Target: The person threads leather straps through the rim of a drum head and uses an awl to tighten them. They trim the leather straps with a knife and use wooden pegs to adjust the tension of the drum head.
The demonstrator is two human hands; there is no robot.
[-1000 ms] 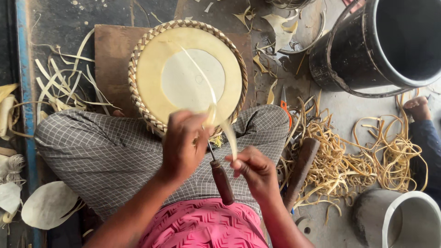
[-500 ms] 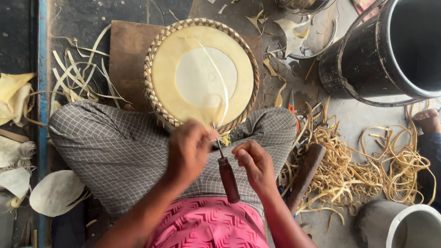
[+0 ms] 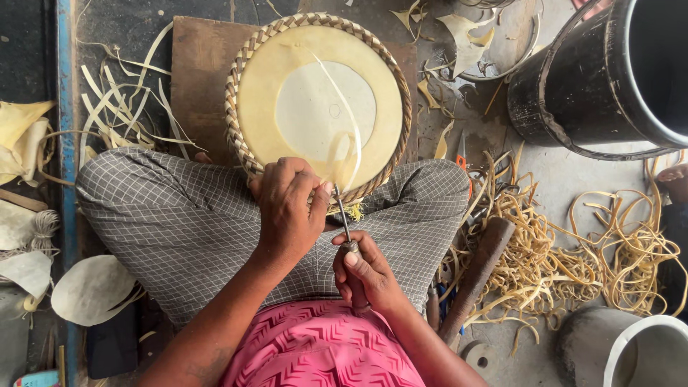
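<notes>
In the head view, a person is sitting cross-legged in grey checked cloth, and a round drum head (image 3: 319, 104) with a pale skin and a braided rim is lying against the knees on a wooden board (image 3: 204, 79).

The left hand (image 3: 287, 211) is curling over the near rim of the drum head, fingers pressed together and pinching a thin pale strip (image 3: 349, 122) that is arcing up across the skin.

The right hand (image 3: 365, 276) is closing around the handle of an awl (image 3: 342, 215), whose metal point is aiming at the braided rim just beside the left fingertips.

To the right, a heap of tangled cane strips (image 3: 566, 251) is lying on the floor near a large black pot (image 3: 595, 79), with 1 wooden mallet (image 3: 476, 276) resting just beside the right knee.
</notes>
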